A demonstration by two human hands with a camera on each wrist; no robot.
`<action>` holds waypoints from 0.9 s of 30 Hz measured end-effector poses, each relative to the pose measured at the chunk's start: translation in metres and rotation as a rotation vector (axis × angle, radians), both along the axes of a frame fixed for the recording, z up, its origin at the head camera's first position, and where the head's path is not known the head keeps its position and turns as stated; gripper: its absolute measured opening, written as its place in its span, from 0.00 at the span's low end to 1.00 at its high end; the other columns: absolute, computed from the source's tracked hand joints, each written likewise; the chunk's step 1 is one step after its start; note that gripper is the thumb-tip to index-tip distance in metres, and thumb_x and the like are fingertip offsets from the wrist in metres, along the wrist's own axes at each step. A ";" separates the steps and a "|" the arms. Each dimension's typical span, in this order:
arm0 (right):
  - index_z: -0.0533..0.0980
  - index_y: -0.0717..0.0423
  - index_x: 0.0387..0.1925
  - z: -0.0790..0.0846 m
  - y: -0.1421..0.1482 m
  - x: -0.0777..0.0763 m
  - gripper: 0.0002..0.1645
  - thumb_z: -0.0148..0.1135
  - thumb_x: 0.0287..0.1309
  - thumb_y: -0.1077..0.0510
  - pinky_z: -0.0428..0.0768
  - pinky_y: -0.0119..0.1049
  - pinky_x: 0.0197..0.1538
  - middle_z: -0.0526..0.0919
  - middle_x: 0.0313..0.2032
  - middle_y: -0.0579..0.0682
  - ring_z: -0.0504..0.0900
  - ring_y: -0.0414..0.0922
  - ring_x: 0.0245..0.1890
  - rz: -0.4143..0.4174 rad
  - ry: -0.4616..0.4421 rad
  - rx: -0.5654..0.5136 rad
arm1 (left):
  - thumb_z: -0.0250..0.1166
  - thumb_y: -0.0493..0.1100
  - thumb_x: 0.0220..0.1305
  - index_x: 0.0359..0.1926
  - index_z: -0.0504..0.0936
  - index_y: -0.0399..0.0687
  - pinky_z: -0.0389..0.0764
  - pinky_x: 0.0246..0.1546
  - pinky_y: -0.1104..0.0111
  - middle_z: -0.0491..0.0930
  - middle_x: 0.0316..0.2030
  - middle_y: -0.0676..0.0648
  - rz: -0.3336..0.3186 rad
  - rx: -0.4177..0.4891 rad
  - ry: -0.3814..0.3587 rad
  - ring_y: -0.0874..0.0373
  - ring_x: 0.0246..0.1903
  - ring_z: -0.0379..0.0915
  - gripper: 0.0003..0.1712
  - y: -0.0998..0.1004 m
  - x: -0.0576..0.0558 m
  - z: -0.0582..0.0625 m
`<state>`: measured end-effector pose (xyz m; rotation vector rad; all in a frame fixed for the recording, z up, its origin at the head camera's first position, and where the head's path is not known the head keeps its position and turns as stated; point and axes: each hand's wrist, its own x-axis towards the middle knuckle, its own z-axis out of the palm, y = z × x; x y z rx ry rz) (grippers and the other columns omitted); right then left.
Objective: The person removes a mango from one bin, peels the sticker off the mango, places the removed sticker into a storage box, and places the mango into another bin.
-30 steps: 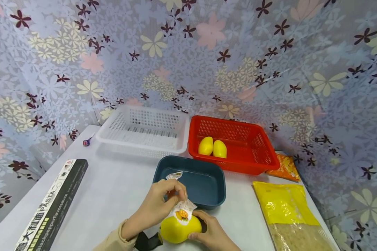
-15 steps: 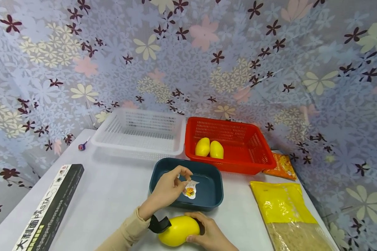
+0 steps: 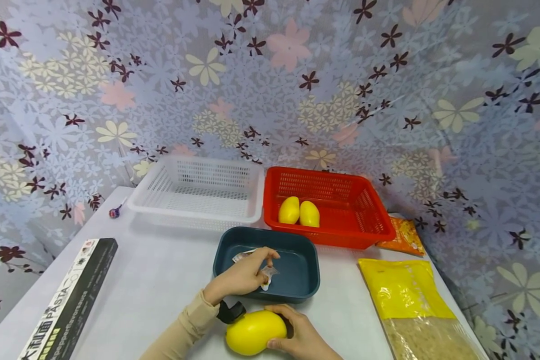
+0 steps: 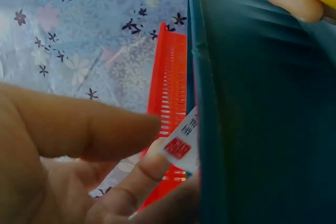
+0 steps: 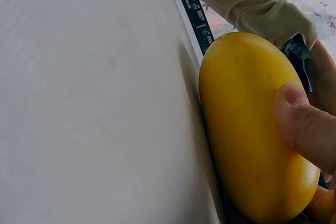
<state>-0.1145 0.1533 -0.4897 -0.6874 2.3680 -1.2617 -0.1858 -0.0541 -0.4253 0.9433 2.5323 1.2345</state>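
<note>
Over the teal tray (image 3: 297, 289), my left hand (image 3: 240, 272) is lowered with its fingers bent. A peeled white label (image 3: 268, 276) stays at the fingertips, its printed corner showing in the left wrist view; how firmly they pinch it is partly hidden. Another white label (image 3: 242, 255) lies in the tray, partly behind this hand. My right hand (image 3: 303, 336) grips a smooth yellow mango (image 3: 254, 334) on its side on the table, with the thumb across its skin. In the right wrist view, this mango (image 5: 247, 124) shows a bare surface.
A red basket (image 3: 346, 235) with two yellow mangoes stands behind the tray, beside a white basket (image 3: 193, 215). A black pasta box (image 3: 78, 295) and a lollipop (image 3: 114, 212) lie left. A yellow bag (image 3: 402, 290) and an orange packet (image 3: 405, 237) lie right.
My left hand has peeled the label off the mango, carried it away over the tray and lowered it there. The right hand keeps its grip on the mango.
</note>
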 end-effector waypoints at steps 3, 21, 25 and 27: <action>0.70 0.51 0.63 0.001 0.000 0.001 0.36 0.67 0.56 0.43 0.75 0.40 0.61 0.76 0.60 0.51 0.74 0.44 0.56 0.008 0.003 -0.004 | 0.54 0.28 0.65 0.60 0.66 0.43 0.62 0.24 0.79 0.70 0.45 0.41 -0.040 0.007 -0.070 0.67 0.20 0.56 0.23 0.002 -0.003 -0.004; 0.70 0.50 0.63 0.001 0.001 0.003 0.35 0.68 0.55 0.45 0.74 0.36 0.61 0.76 0.60 0.49 0.74 0.40 0.56 0.012 0.033 -0.021 | 0.53 0.25 0.59 0.58 0.69 0.40 0.64 0.26 0.76 0.75 0.45 0.43 -0.011 -0.110 -0.013 0.60 0.27 0.66 0.25 0.005 -0.010 -0.014; 0.70 0.49 0.63 0.002 0.001 0.002 0.35 0.68 0.55 0.44 0.74 0.37 0.62 0.75 0.60 0.48 0.73 0.41 0.56 0.009 0.021 -0.019 | 0.54 0.25 0.59 0.59 0.69 0.40 0.62 0.23 0.77 0.75 0.46 0.43 -0.004 -0.138 0.004 0.63 0.22 0.60 0.26 0.004 -0.009 -0.014; 0.70 0.48 0.63 0.002 0.001 0.002 0.35 0.68 0.55 0.44 0.74 0.38 0.62 0.75 0.60 0.49 0.73 0.41 0.56 0.008 0.011 -0.015 | 0.55 0.26 0.59 0.61 0.68 0.41 0.61 0.22 0.77 0.75 0.47 0.43 -0.006 -0.147 0.017 0.64 0.20 0.58 0.28 0.004 -0.008 -0.014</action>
